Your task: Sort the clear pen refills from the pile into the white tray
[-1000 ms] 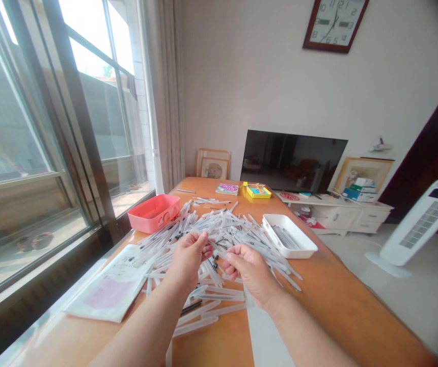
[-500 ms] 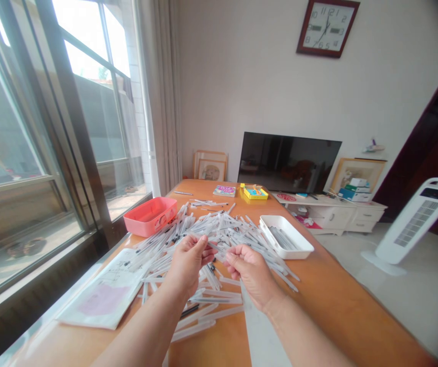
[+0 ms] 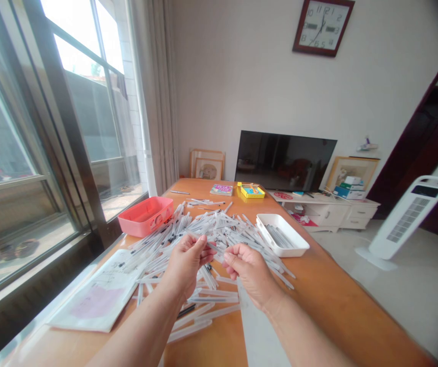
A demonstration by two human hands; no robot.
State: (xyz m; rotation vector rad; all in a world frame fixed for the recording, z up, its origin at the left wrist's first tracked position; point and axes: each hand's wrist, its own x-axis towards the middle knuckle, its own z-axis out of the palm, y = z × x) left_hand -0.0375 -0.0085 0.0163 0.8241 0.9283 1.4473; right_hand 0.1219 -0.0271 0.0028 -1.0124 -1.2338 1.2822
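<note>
My left hand (image 3: 184, 261) and my right hand (image 3: 248, 268) are raised close together over a big heap of clear plastic pen barrels (image 3: 219, 232) on the orange table (image 3: 341, 306). Both hands pinch the same thin clear pen (image 3: 214, 248), one at each end, fingers closed. Black refills and tips show among the heap beneath them.
A pink tray (image 3: 145, 216) sits at the left by the window. A white tray (image 3: 282, 235) holding several pens stands right of the heap. A paper sheet (image 3: 99, 295) lies near left. Two small boxes (image 3: 238, 190) rest at the far edge. A white fan heater (image 3: 404, 221) stands on the floor.
The hands stay together on the pen and have barely moved; my view has shifted slightly to the right and up.
</note>
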